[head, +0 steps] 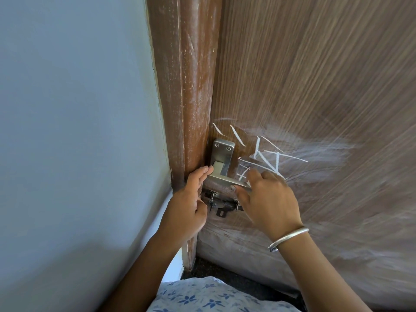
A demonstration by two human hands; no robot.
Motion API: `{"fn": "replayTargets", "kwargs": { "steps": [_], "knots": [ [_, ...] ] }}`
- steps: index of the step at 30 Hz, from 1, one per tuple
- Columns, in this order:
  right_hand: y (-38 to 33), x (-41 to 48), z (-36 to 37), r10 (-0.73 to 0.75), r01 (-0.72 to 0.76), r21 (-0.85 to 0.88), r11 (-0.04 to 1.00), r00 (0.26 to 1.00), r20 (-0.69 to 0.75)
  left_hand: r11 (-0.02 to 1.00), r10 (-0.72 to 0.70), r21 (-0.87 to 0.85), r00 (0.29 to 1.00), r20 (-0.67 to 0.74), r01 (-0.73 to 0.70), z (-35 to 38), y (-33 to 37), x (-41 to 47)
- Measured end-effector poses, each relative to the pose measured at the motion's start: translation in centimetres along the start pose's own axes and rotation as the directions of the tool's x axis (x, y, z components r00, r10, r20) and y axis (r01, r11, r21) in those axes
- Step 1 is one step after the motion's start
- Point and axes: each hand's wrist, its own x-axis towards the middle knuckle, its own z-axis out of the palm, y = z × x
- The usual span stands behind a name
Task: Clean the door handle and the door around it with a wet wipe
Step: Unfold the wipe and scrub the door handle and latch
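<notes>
**Both hands at a chalk-marked door handle**

Pale blue wall fills the left half of the frame, meeting a reddish-brown door frame that runs down the centre; right of it stands the wood-grain door.

Nearest, at the bottom centre, lies a white cloth with blue flowers, and a strip of dark floor shows above it at the foot of the door. Both bare forearms rise from the lower edge. A silver bangle circles the right wrist.

Left hand lies open along the door frame's edge, fingers straight and together, fingertips touching the handle's plate. Right hand is spread, palm toward the door, its fingers resting over the far end of the lever and hiding it; whether it holds a wipe cannot be told.

Door handle, brushed metal with two screws in its upright plate, sits at the frame's centre, just beside the door frame. Below it a dark sliding latch is partly covered by both hands.

Farther up and right, white chalk lines cross the door, and whitish smears spread across the panel toward the right edge.
</notes>
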Motion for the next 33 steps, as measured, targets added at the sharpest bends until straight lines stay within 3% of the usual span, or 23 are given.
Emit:
{"fn": "replayTargets", "kwargs": {
  "steps": [12, 23, 29, 33],
  "knots": [
    [-0.3, 0.4, -1.1, 0.105, -0.097, -0.053, 0.994, 0.981, 0.162, 1.0, -0.015, 0.0, 1.0, 0.013, 0.015, -0.1, 0.2, -0.1],
    [-0.7, 1.9, -0.9, -0.004, 0.023, -0.094, 0.995, 0.981, 0.196, 0.999, -0.003, 0.038, 1.0, 0.002, 0.003, 0.1, 0.2, 0.1],
    [-2.1, 1.9, -1.1, -0.01, 0.062, -0.273, 0.96, 0.982, 0.19, 0.999, -0.013, 0.05, 1.0, 0.011, 0.013, 0.1, 0.2, 0.0],
    [-2.8, 2.2, -0.9, 0.026, 0.033, -0.257, 0.966, 0.974, 0.226, 0.999, -0.023, 0.044, 1.0, 0.017, 0.022, 0.1, 0.3, 0.0]
  ]
}}
